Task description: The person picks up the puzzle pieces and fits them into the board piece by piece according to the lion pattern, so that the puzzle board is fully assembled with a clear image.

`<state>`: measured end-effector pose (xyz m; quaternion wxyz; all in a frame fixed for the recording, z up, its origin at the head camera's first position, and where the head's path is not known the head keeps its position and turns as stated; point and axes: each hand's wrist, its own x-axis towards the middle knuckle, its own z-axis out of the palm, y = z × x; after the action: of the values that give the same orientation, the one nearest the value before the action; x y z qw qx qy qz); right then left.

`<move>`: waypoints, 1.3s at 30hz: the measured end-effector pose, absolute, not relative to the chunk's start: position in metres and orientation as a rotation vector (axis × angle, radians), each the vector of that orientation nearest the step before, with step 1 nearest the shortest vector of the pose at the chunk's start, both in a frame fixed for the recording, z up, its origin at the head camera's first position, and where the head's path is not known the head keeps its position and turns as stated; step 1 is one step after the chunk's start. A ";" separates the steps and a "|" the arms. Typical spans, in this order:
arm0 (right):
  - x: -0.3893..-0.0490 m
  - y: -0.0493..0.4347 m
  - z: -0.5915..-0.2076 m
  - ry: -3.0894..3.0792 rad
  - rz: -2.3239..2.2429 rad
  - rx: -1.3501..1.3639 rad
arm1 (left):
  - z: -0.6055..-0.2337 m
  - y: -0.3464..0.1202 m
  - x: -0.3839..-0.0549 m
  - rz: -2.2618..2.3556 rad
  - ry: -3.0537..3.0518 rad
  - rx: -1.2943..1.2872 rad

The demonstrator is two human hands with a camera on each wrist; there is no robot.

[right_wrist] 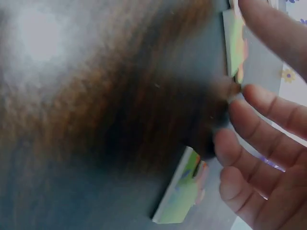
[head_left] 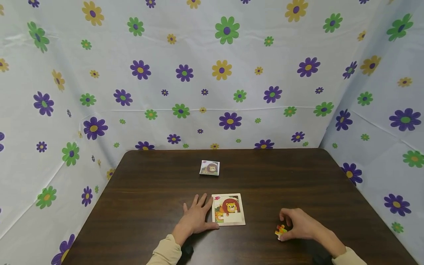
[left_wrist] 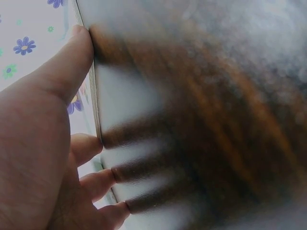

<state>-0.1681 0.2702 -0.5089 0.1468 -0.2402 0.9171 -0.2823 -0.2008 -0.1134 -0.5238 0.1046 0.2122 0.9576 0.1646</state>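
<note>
A square wooden jigsaw board (head_left: 234, 218) with a partly filled lion picture lies on the dark table. My left hand (head_left: 196, 218) rests spread flat beside it, fingertips and thumb at its left edge. Further right, my right hand (head_left: 303, 223) has its thumb and curled index finger around a small colourful puzzle piece (head_left: 281, 231). In the right wrist view that puzzle piece (right_wrist: 234, 43) sits between thumb and index fingertip, low over the table. Another green puzzle piece (right_wrist: 177, 196) lies near the other fingers, hidden behind the hand in the head view.
A small card with the lion picture (head_left: 209, 168) lies behind the board, toward the far edge of the wooden table (head_left: 159, 176). A white curtain with flowers (head_left: 198, 81) surrounds the table at the back and both sides.
</note>
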 end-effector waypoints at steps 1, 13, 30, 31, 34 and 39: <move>-0.167 0.270 -0.509 2.640 -0.805 -0.685 | -0.524 -0.113 -0.201 0.484 2.824 0.627; -0.169 0.267 -0.510 2.625 -0.854 -0.689 | -0.524 -0.113 -0.200 0.486 2.808 0.624; -0.170 0.261 -0.507 2.663 -0.829 -0.767 | -0.522 -0.112 -0.201 0.506 2.802 0.607; -0.169 0.260 -0.507 2.673 -0.827 -0.780 | -0.522 -0.112 -0.201 0.505 2.800 0.606; -0.170 0.256 -0.508 2.675 -0.854 -0.790 | -0.522 -0.112 -0.201 0.504 2.798 0.603; -0.169 0.253 -0.507 2.670 -0.911 -0.699 | -0.523 -0.113 -0.202 0.498 2.793 0.605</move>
<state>-0.1686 0.2529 -0.5068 0.1175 -0.2388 0.9123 -0.3113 -0.2017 -0.1128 -0.5232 0.1202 0.2072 0.9558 0.1703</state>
